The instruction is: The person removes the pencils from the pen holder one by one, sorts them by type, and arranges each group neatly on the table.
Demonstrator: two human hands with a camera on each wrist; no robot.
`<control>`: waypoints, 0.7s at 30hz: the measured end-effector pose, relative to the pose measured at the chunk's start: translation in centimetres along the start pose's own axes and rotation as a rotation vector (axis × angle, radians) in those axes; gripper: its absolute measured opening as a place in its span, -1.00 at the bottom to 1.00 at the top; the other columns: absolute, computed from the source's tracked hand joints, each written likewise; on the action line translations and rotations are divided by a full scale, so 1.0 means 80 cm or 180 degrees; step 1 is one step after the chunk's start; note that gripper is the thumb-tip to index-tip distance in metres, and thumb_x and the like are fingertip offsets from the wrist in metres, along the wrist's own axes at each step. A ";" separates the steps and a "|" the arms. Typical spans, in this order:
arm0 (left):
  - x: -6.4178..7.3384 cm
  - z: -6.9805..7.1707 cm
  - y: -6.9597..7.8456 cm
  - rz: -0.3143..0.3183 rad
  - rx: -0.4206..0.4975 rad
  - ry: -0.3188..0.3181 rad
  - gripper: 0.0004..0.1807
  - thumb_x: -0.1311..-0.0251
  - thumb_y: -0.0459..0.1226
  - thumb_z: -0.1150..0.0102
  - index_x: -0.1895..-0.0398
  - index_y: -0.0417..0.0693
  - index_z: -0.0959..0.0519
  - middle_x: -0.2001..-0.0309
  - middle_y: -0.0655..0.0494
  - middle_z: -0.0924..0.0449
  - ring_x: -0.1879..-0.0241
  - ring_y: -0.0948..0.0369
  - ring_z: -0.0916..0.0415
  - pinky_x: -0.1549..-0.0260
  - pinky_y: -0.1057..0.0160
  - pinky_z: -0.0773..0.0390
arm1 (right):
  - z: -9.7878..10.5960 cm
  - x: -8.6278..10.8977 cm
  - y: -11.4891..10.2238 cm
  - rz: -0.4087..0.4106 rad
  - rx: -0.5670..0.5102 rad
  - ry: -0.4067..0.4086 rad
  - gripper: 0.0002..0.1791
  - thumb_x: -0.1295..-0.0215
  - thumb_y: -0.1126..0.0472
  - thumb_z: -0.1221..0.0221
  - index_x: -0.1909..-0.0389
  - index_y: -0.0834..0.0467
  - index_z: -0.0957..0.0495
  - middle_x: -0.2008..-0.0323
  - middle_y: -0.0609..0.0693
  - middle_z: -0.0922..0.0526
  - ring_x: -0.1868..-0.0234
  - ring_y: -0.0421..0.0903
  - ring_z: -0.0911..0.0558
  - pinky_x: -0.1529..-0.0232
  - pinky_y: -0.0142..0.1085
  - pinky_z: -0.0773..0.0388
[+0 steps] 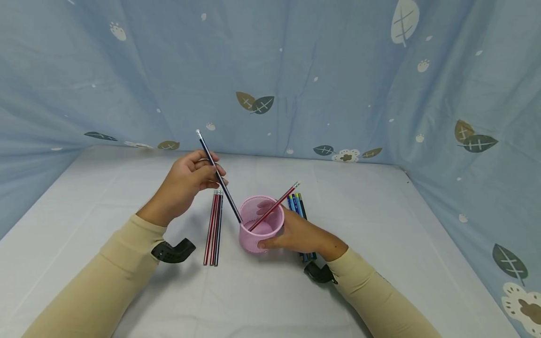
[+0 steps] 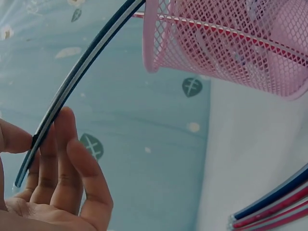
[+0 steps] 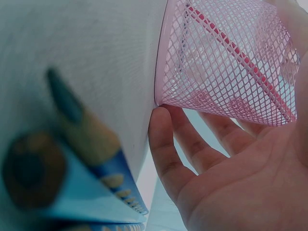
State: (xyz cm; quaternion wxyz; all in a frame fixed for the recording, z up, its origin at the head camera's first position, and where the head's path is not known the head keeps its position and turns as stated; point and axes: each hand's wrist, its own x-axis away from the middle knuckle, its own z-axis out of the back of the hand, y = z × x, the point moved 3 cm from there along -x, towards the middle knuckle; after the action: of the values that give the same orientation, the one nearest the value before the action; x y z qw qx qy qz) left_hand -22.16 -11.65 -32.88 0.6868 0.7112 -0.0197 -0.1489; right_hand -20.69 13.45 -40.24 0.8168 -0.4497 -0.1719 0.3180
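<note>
In the head view my left hand (image 1: pixel 186 183) pinches a dark blue striped pencil (image 1: pixel 228 197) near its upper, eraser end. The pencil slants down to the right, its lower end at the left rim of a pink mesh pencil cup (image 1: pixel 251 241). My right hand (image 1: pixel 301 230) grips the cup from the right, thumb in front and fingers behind. Inside the cup leans a red pencil (image 1: pixel 276 205), its eraser end sticking out over the right rim. The left wrist view shows thumb and fingertips on the blue pencil (image 2: pixel 72 82); its far end is out of frame.
Left of the cup, several red and dark blue striped pencils (image 1: pixel 213 230) lie side by side on the white tabletop (image 1: pixel 253 291). Several blue and dark pencils (image 1: pixel 297 204) lie partly under my right hand. A patterned blue curtain (image 1: pixel 296 56) hangs behind.
</note>
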 end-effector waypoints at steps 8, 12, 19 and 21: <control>-0.002 0.002 -0.002 0.0106 0.0017 0.0010 -0.78 -0.38 -0.42 0.08 -0.04 -0.13 -0.38 0.21 0.10 -0.65 0.22 0.21 -0.71 0.22 0.24 -0.70 | 0.000 0.000 0.001 -0.0025 -0.0018 -0.0007 -0.02 -0.01 0.17 -0.52 -0.42 0.04 -0.18 -0.28 -0.04 -0.44 -0.28 -0.09 -0.48 -0.21 -0.17 -0.55; -0.003 0.005 -0.005 0.0149 0.0018 0.0007 -0.81 -0.42 -0.37 0.04 -0.05 -0.12 -0.39 0.20 0.10 -0.65 0.22 0.20 -0.71 0.19 0.22 -0.70 | -0.001 -0.001 0.003 -0.0032 -0.0043 -0.0010 -0.02 -0.01 0.17 -0.52 -0.43 0.03 -0.17 -0.28 -0.04 -0.44 -0.28 -0.09 -0.48 -0.20 -0.17 -0.56; -0.004 0.009 -0.006 0.0214 0.0069 0.0020 -0.83 -0.45 -0.34 0.01 -0.04 -0.12 -0.36 0.22 0.15 -0.65 0.19 0.20 -0.69 0.13 0.22 -0.70 | -0.001 -0.002 0.006 -0.0020 -0.0040 -0.0010 -0.01 0.00 0.16 -0.53 -0.43 0.01 -0.17 -0.28 -0.05 -0.43 -0.28 -0.09 -0.47 -0.19 -0.17 -0.57; -0.004 0.010 -0.007 0.0236 0.0061 0.0019 -0.83 -0.46 -0.33 0.01 -0.04 -0.13 -0.35 0.22 0.16 -0.64 0.19 0.20 -0.69 0.13 0.22 -0.69 | -0.001 -0.002 0.006 -0.0022 -0.0035 -0.0008 -0.01 0.00 0.16 -0.53 -0.42 0.02 -0.17 -0.27 -0.05 -0.44 -0.27 -0.09 -0.47 -0.19 -0.17 -0.56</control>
State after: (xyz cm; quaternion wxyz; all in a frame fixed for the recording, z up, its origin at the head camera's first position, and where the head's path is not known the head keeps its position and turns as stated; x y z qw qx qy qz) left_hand -22.78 -12.34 -33.35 0.6850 0.7169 -0.0454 -0.1211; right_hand -20.94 13.50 -40.70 0.8151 -0.4532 -0.1763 0.3148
